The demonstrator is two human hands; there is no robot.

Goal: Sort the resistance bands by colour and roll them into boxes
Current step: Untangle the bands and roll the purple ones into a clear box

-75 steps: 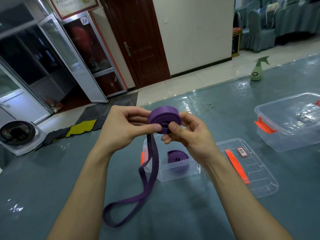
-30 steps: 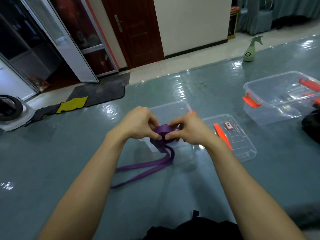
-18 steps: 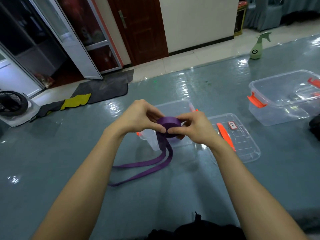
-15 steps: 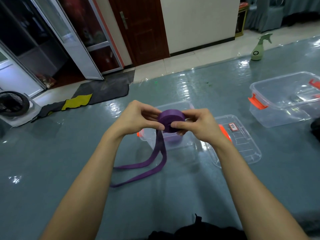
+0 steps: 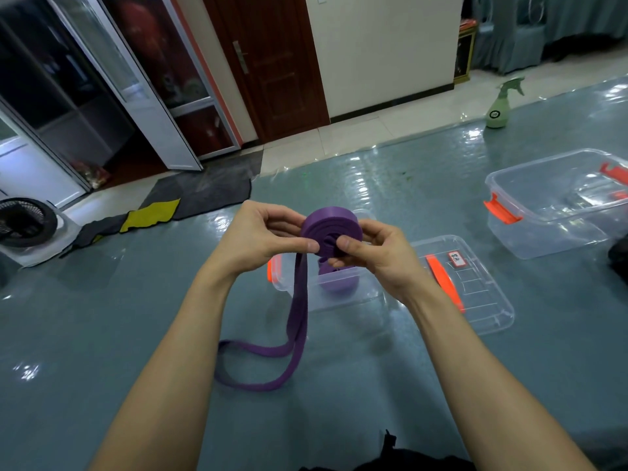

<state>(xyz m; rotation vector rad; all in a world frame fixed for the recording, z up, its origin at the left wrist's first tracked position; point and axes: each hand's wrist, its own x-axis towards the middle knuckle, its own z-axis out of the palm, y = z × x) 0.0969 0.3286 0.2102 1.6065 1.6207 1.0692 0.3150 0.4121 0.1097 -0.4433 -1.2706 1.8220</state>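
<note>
A partly rolled purple resistance band (image 5: 328,229) is held in the air between both hands. My left hand (image 5: 258,239) pinches the roll on its left side and my right hand (image 5: 373,253) pinches it on the right, thumb on its centre. The unrolled tail hangs down and loops on the grey-blue floor mat. Right behind and under the roll stands a small clear box (image 5: 339,297) with orange latches, and another rolled purple band (image 5: 338,282) lies inside it.
The box's clear lid (image 5: 475,300) with orange clips lies to the right. A larger clear box (image 5: 557,205) stands far right. A green spray bottle (image 5: 499,103) stands at the mat's far edge. A fan (image 5: 23,222) and cloths lie far left. Something black shows at the bottom edge.
The roll has been lifted from low over the box up into the air between my hands. More of the band is wound on, and the loose tail on the mat is shorter.
</note>
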